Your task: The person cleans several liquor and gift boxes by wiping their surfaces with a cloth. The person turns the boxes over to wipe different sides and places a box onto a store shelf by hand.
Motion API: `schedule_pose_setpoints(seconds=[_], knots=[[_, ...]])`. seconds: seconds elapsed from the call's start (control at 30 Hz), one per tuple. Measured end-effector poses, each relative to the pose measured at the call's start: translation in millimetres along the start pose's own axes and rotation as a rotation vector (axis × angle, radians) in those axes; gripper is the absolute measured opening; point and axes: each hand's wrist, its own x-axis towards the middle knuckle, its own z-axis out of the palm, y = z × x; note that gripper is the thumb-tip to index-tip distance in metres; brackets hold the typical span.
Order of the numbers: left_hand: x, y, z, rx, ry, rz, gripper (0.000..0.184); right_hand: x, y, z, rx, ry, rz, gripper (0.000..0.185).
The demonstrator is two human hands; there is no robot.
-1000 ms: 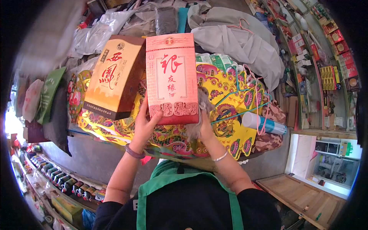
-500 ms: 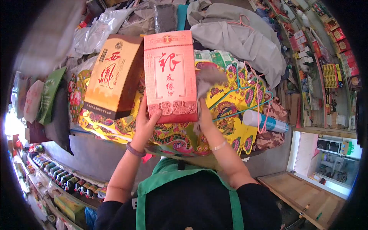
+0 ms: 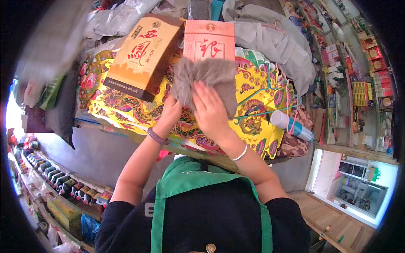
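A grey cloth (image 3: 211, 78) hangs between my hands, in front of the lower part of the pink box (image 3: 210, 40). My left hand (image 3: 171, 111) grips the cloth's left edge with closed fingers. My right hand (image 3: 208, 107) presses on the front of the cloth, its fingers close together. To the left lies a yellow and brown box (image 3: 143, 55) with red characters, tilted on the yellow patterned sheets (image 3: 126, 107). The cloth hides the pink box's lower half.
A white and blue roll (image 3: 291, 125) lies at the right among pink and teal hangers. Grey fabric (image 3: 270, 52) is heaped behind. Stocked shelves (image 3: 348, 92) stand at right, and bottles line a shelf (image 3: 63, 181) at lower left. A wooden door (image 3: 337, 215) is at lower right.
My left hand has let go of the pink box and taken the cloth. The cloth has moved from the box's right side to its front. The view has shifted, with both boxes higher.
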Motion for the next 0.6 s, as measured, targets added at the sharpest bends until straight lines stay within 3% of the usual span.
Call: schedule_pose_setpoints(seconds=[0.03, 0.07, 0.17, 0.2, 0.23, 0.3, 0.33, 0.37, 0.43, 0.5, 0.6], knots=[[-1.8, -3.1, -3.7, -0.118, -0.031, 0.017, 0.039, -7.1, -6.3, 3.7, 0.058, -0.007, -0.031, 0.043], [-8.5, 8.3, -6.9, -0.452, -0.064, -0.062, 0.037, -12.2, -10.9, -1.3, 0.206, -0.032, 0.025, 0.045], [-46.9, 10.5, -21.9, -0.450, 0.047, -0.104, 0.040, -27.7, -24.0, -11.6, 0.521, -0.125, 0.125, 0.051], [-60.0, 5.2, -23.0, -0.605, 0.088, -0.245, 0.045, -26.1, -32.7, -10.3, 0.534, -0.154, 0.101, 0.052], [-74.6, 8.8, -25.9, -0.924, -0.019, -0.302, 0.048, -21.6, -40.9, -8.2, 0.547, -0.183, 0.079, 0.053], [-104.7, 17.1, -29.9, -1.564, -0.240, -0.409, 0.053, -9.4, -58.1, -13.8, 0.363, -0.378, -0.179, 0.055], [-108.0, 13.2, -30.2, -1.703, -0.148, -0.510, 0.057, 0.5, -59.2, -19.9, 0.459, -0.383, -0.125, 0.055], [-105.3, 27.6, -32.1, -1.618, -0.132, -0.488, 0.057, 11.1, -54.1, -26.7, 0.553, -0.388, -0.070, 0.054], [-103.1, 56.3, -38.4, -1.452, -0.095, -0.451, 0.057, 27.0, -34.0, -39.7, 0.585, -0.123, 0.207, 0.052], [-108.3, 54.3, -48.7, -1.443, 0.039, -0.351, 0.061, 33.6, -0.5, -39.5, -0.080, 0.122, 0.128, 0.063], [-116.0, 47.3, -52.6, -1.370, 0.129, -0.214, 0.062, 49.4, -4.1, -32.6, -0.406, 0.004, 0.438, 0.077]])
